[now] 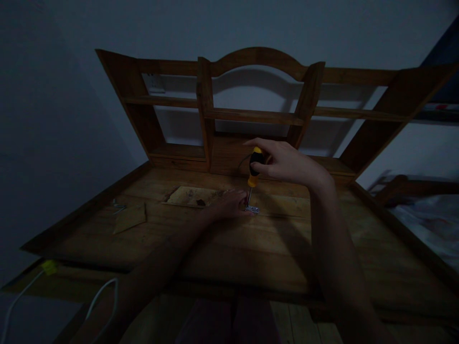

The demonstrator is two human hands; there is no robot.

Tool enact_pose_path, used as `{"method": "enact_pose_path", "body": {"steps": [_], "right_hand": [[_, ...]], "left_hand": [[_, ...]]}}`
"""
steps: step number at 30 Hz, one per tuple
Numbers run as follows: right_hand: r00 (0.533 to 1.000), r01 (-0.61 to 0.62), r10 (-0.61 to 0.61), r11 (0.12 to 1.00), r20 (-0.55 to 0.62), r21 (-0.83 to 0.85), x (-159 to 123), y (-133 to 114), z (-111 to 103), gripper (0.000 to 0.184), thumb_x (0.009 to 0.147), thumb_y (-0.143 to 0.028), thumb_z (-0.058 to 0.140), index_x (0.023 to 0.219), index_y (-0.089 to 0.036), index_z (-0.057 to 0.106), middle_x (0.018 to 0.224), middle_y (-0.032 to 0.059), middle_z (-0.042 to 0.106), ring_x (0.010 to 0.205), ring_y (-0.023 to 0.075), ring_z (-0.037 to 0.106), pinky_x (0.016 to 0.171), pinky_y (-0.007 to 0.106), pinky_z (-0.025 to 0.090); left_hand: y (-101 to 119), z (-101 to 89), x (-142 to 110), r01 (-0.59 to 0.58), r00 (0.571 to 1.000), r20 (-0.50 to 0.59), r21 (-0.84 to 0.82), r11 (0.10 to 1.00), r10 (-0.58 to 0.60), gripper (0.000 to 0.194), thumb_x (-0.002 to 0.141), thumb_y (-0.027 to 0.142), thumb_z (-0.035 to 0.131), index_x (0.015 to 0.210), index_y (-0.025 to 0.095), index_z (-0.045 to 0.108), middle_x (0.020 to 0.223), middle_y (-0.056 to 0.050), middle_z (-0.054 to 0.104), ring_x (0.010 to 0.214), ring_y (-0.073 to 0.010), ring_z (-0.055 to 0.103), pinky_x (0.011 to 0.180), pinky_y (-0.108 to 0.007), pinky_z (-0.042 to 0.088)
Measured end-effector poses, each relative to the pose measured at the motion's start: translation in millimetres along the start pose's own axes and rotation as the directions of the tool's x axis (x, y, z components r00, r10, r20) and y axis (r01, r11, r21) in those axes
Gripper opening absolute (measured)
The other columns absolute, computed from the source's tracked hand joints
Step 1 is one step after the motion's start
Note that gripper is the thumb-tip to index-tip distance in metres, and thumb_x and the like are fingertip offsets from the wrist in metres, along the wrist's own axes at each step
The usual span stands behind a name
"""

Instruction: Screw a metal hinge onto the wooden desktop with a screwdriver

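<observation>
My right hand grips a screwdriver by its yellow and black handle. The shaft points down, nearly upright, with its tip at the left end of a small silvery metal plate. That plate, which seems to have holes in it, lies on the wooden desk top. Close around the tip, the fingers and thumb of my left hand hold the plate's left end. Any screw under the tip is hidden by my fingers.
A rough-edged wooden board lies left of my hands. Farther left are a thin flat piece and small metal bits. A wooden shelf unit stands along the back. A white cable hangs at the front left.
</observation>
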State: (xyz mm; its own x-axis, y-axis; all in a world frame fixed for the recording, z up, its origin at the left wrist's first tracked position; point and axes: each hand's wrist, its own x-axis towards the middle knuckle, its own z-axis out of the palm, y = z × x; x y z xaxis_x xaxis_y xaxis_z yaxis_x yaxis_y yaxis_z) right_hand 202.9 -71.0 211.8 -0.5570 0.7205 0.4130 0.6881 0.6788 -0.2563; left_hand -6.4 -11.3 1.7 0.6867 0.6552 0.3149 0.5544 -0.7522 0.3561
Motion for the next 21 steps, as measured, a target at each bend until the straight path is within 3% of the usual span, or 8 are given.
{"method": "enact_pose_path", "body": {"steps": [13, 21], "right_hand": [[1.0, 0.014, -0.015, 1.0, 0.02, 0.015, -0.3, 5.4, -1.3, 0.055, 0.092, -0.026, 0.066, 0.147, -0.02, 0.064, 0.127, 0.0093, 0.076, 0.103, 0.0257, 0.071, 0.087, 0.034, 0.052], [1.0, 0.019, -0.019, 1.0, -0.002, 0.012, -0.3, 3.5, 1.3, 0.048, 0.098, -0.03, 0.068, 0.145, -0.022, 0.064, 0.12, 0.0076, 0.078, 0.101, 0.0251, 0.072, 0.09, 0.035, 0.052]], "left_hand": [[6.6, -3.5, 0.5, -0.012, 1.0, -0.003, 0.011, 1.0, 0.012, 0.037, 0.094, 0.053, 0.078, 0.091, 0.023, 0.058, 0.099, -0.004, 0.069, 0.09, -0.0219, 0.064, 0.081, -0.034, 0.046], [5.7, -1.3, 0.5, -0.036, 0.999, -0.033, 0.008, 0.999, 0.037, 0.041, 0.096, 0.057, 0.077, 0.092, 0.021, 0.059, 0.096, -0.004, 0.068, 0.086, -0.0206, 0.064, 0.079, -0.033, 0.046]]}}
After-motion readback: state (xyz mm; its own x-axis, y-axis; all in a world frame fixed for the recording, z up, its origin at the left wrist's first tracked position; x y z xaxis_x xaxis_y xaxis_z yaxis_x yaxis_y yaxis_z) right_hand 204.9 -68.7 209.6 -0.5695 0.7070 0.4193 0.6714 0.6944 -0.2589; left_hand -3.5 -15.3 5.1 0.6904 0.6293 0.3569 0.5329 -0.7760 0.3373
